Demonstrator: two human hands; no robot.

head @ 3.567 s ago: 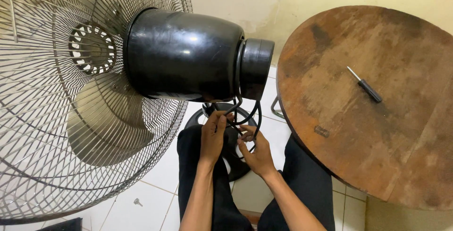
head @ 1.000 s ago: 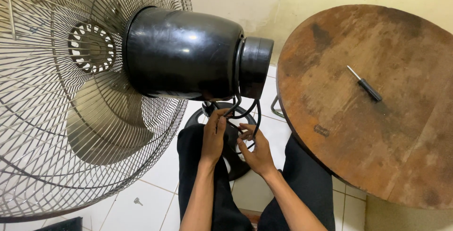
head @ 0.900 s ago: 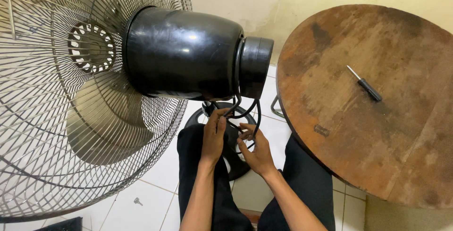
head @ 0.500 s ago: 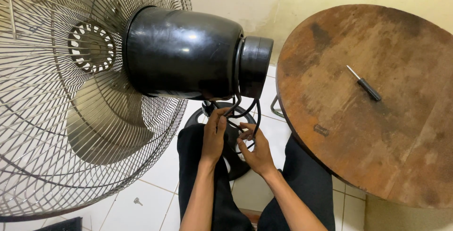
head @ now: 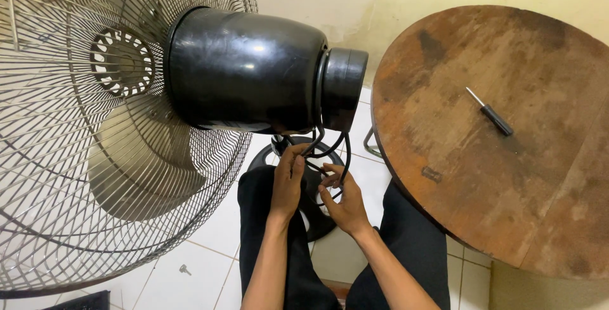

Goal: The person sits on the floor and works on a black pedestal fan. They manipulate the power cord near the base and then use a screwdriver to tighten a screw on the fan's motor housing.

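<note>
A large standing fan fills the left: a wire cage with metal blades and a glossy black motor housing behind it. Under the housing, black cables loop down by the stand. My left hand reaches up beneath the housing with its fingers on the cables and neck. My right hand sits just beside it, fingers curled around a cable loop. Exactly what the fingertips pinch is hidden under the housing.
A round worn wooden table stands at the right, with a small black-handled screwdriver lying on it. The fan's black round base rests on white floor tiles between my knees. A small screw lies on the tiles.
Almost nothing has moved. Both hands stay under the motor housing on the cables, with only slight finger shifts.
</note>
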